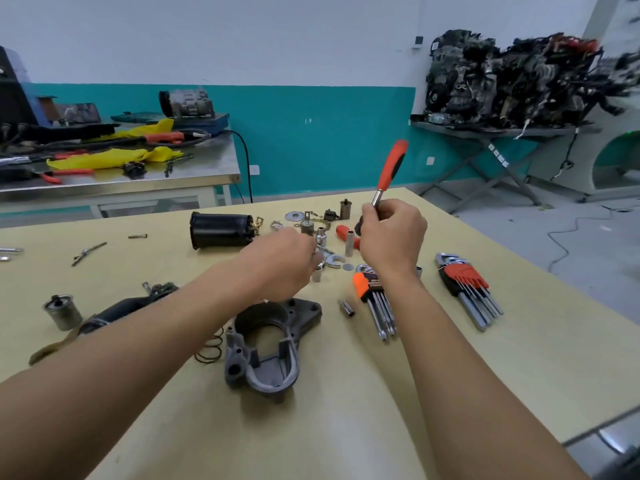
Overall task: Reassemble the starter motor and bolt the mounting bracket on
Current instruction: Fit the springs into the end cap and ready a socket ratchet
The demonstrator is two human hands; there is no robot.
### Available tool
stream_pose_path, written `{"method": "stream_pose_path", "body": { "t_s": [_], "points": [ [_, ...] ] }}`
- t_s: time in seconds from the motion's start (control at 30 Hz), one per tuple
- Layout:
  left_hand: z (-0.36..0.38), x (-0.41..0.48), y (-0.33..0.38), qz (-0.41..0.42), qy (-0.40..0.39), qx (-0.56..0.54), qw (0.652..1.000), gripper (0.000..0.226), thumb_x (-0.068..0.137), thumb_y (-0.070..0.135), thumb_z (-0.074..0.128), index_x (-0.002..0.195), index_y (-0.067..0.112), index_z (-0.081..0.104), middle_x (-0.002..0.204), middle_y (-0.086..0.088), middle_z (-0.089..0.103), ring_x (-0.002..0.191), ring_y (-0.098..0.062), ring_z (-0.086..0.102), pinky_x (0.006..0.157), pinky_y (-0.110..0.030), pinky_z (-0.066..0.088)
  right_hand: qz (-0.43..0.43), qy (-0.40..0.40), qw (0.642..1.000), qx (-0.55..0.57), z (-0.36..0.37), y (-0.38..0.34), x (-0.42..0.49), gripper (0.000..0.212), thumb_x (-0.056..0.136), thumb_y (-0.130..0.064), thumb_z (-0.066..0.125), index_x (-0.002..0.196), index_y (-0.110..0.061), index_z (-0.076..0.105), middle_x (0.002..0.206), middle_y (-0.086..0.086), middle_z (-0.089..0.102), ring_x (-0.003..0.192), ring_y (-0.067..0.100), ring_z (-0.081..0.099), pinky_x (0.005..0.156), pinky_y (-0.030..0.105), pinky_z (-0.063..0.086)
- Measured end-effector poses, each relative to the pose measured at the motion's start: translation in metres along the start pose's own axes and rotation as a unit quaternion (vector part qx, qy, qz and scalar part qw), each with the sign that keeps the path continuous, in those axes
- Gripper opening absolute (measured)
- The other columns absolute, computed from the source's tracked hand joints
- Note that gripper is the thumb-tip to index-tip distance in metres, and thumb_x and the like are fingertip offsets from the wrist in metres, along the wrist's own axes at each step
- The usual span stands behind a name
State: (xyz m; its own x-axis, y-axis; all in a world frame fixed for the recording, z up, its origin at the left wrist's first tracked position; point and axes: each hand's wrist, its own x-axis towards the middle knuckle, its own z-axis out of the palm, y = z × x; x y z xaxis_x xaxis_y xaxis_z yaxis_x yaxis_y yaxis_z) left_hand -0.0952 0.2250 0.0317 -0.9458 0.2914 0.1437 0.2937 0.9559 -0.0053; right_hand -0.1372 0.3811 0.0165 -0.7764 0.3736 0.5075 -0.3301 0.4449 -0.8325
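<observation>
Closest to the lens, the grey cast-metal nose housing with its mounting flange [266,348] is seen lying on the pale yellow tabletop [346,427] between the forearms; it is judged heavy and rigid, best gripped by its thick rim. Further back, the black cylindrical motor casing [221,231] is laid on its side, likely weighty and prone to rolling, so the barrel should be clasped whole. The left hand [287,261] is curled over scattered chrome sockets [349,242], though what it pinches cannot be told, while the steel shank of the orange-and-black ratchet wrench [393,164] is clenched in the right hand [393,233], handle up.
</observation>
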Motion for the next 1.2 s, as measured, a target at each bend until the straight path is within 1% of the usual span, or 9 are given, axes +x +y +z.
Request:
{"method": "stream_pose_path", "body": {
  "t_s": [0.17,0.27,0.47,0.63,0.73,0.93,1.03,1.1,1.2],
  "points": [
    [-0.001,0.029,-0.005,-0.012,-0.228,0.053,0.972,0.034,0.106,0.033,0.046,0.1,0.006,0.066,0.088,-0.007,0.07,0.078,-0.025,0.071,0.06,-0.027,0.05,-0.016,-0.003,1.0,-0.009,0.001,-0.001,0.0,0.021,0.094,-0.023,0.066,0.075,-0.015,0.071,0.063,-0.01,0.062,0.057,-0.001,0.059,0.051,0.005,0.035],
    [-0.001,0.044,0.004,0.0,-0.292,0.058,0.955,0.03,0.103,0.028,0.054,0.075,0.018,0.055,0.076,-0.007,0.069,0.06,-0.02,0.069,0.051,-0.026,0.056,-0.024,-0.015,0.999,-0.017,0.004,0.003,0.0,0.02,0.094,-0.027,0.066,0.081,-0.014,0.075,0.072,-0.002,0.069,0.067,0.014,0.062,0.061,0.026,0.045],
    [0.001,0.053,0.012,0.01,-0.288,0.102,0.952,0.028,0.091,0.038,0.072,0.086,0.012,0.063,0.083,-0.006,0.07,0.069,-0.02,0.068,0.063,-0.03,0.06,0.001,-0.013,1.0,0.001,-0.002,0.009,0.006,0.021,0.093,-0.027,0.065,0.075,-0.018,0.071,0.064,-0.01,0.066,0.066,0.012,0.064,0.062,0.027,0.047],
    [-0.008,0.049,0.024,0.149,-0.134,0.108,0.974,0.033,0.087,0.034,0.077,0.118,0.024,0.069,0.091,0.01,0.059,0.088,-0.016,0.056,0.065,-0.024,0.044,0.024,-0.007,1.0,0.017,-0.004,0.009,0.01,0.024,0.092,-0.026,0.065,0.071,-0.016,0.07,0.063,-0.009,0.067,0.065,0.012,0.064,0.059,0.026,0.044],
    [0.0,0.046,0.032,0.199,-0.187,0.068,0.96,0.032,0.087,0.027,0.078,0.118,0.028,0.07,0.112,0.007,0.065,0.1,-0.016,0.059,0.081,-0.027,0.045,0.035,-0.01,0.999,0.025,-0.004,0.008,0.008,0.024,0.093,-0.026,0.066,0.072,-0.016,0.071,0.063,-0.009,0.066,0.062,0.009,0.064,0.057,0.025,0.044],
    [0.01,0.041,0.03,0.212,-0.206,-0.013,0.955,0.014,0.093,0.025,0.071,0.106,0.025,0.074,0.095,0.014,0.063,0.078,-0.004,0.056,0.068,-0.015,0.039,0.042,-0.027,0.998,0.047,-0.004,0.008,0.006,0.023,0.094,-0.023,0.066,0.071,-0.022,0.066,0.061,-0.016,0.063,0.061,0.008,0.065,0.062,0.028,0.054],
    [0.01,0.034,0.016,0.135,-0.109,-0.17,0.97,0.011,0.094,0.024,0.071,0.103,0.019,0.075,0.084,0.02,0.065,0.067,0.009,0.058,0.061,-0.006,0.04,0.023,-0.027,0.995,0.09,-0.004,0.007,0.005,0.026,0.093,-0.021,0.067,0.067,-0.02,0.068,0.06,-0.015,0.065,0.059,0.001,0.063,0.058,0.011,0.046],
    [0.008,0.027,0.0,0.003,-0.023,-0.364,0.931,0.009,0.091,0.021,0.074,0.096,0.014,0.078,0.078,0.012,0.072,0.06,0.006,0.059,0.056,-0.01,0.044,-0.002,-0.022,0.99,0.139,-0.005,0.003,0.003,0.025,0.093,-0.018,0.067,0.069,-0.014,0.071,0.059,-0.011,0.068,0.057,0.001,0.061,0.056,0.009,0.043],
    [0.003,0.005,-0.011,-0.173,-0.05,-0.638,0.749,0.008,0.086,0.012,0.076,0.084,0.006,0.081,0.08,-0.006,0.075,0.056,-0.006,0.055,0.048,-0.016,0.045,-0.049,-0.023,0.977,0.209,-0.001,-0.005,-0.006,0.023,0.093,-0.01,0.068,0.073,-0.021,0.07,0.063,-0.011,0.07,0.062,0.008,0.067,0.064,0.019,0.051]
  ]
}}
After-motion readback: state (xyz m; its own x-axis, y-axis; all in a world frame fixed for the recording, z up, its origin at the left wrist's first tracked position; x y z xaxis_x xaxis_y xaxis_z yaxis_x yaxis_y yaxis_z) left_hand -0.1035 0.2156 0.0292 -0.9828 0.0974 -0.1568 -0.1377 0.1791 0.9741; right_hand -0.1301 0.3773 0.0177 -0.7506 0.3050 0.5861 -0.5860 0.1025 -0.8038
